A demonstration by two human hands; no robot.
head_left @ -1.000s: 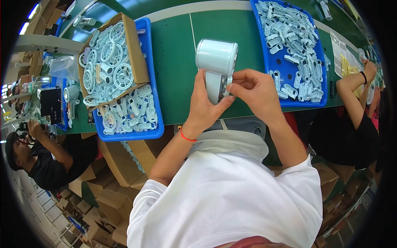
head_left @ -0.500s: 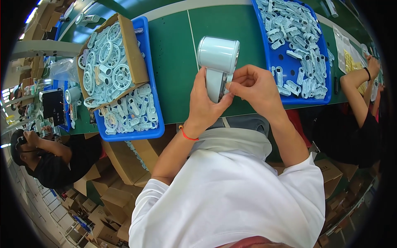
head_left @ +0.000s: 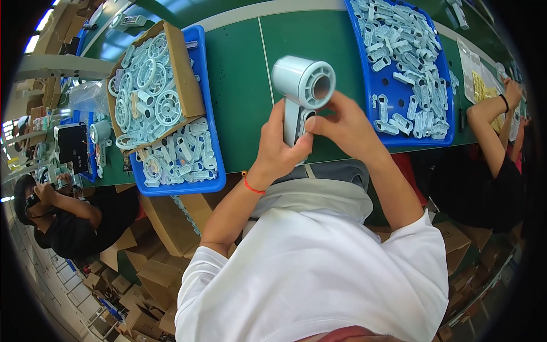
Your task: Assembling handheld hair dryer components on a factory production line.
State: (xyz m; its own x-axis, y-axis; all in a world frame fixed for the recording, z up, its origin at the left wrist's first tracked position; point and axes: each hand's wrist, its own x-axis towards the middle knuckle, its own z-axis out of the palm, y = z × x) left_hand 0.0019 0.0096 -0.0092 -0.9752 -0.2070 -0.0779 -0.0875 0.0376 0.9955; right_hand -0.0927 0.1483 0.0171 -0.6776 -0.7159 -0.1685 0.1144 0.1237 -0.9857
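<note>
A pale blue handheld fan [head_left: 296, 78] with a cylindrical head and straight handle is held above the green table. The round, ribbed opening of its head faces right and toward me. My left hand [head_left: 277, 149] is closed round the handle [head_left: 292, 122], thumb along its near side. My right hand [head_left: 350, 126] is closed at the handle's right side, its thumb on an oval light blue panel [head_left: 306, 117] there. Some right fingertips are hidden behind the fan.
On the left, a blue tray [head_left: 215, 181] of small plastic parts bears a cardboard box [head_left: 191, 74] of ring-shaped parts. Another blue tray [head_left: 383, 85] of oval parts stands at right. Co-workers sit at both sides; one person's arm [head_left: 491, 122] reaches over the table at right.
The fan has turned in my hands, so its round opening now shows and faces more toward me. My right hand has shifted slightly, its thumb now on the oval panel.
</note>
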